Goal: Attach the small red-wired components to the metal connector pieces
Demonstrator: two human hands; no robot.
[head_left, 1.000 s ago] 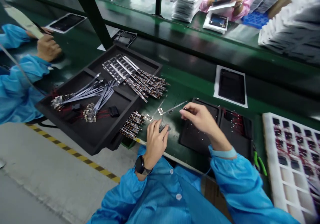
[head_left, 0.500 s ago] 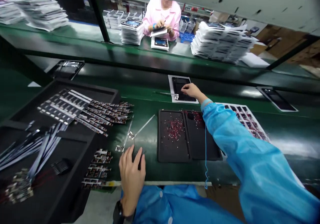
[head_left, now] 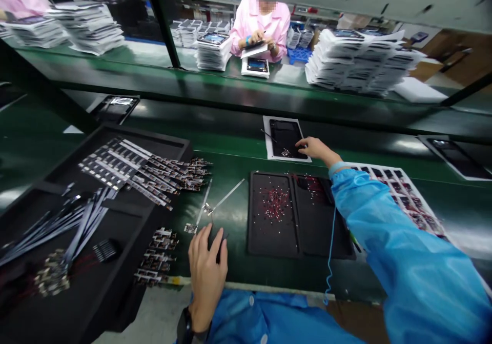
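Note:
My left hand [head_left: 208, 264] lies palm down near the bench's front edge, fingers apart. A dark object [head_left: 220, 246] shows between its thumb and index finger, mostly hidden, so its kind is unclear. Just beyond the fingertips lie two small circuit boards [head_left: 208, 209] with pale flat strips. My right hand [head_left: 315, 149] reaches forward with fingers stretched to the right side of a black tablet-like housing [head_left: 284, 135] on a white sheet. Inside that housing lies another small circuit board [head_left: 285, 153], its thin strip slanting up left, apart from my fingers.
A black two-part tray [head_left: 272, 241] holds tiny parts with red wires. Black foam trays [head_left: 126, 231] with boards and strips stand at left. A white sheet of small dark parts [head_left: 407, 190] lies right. Across the bench, a person in pink [head_left: 261, 26] works between stacks [head_left: 357, 62].
My right hand has shifted to the housing's right side. The board and its strip have turned and now lie further inside the housing. My left hand stays in place; the view has shifted slightly.

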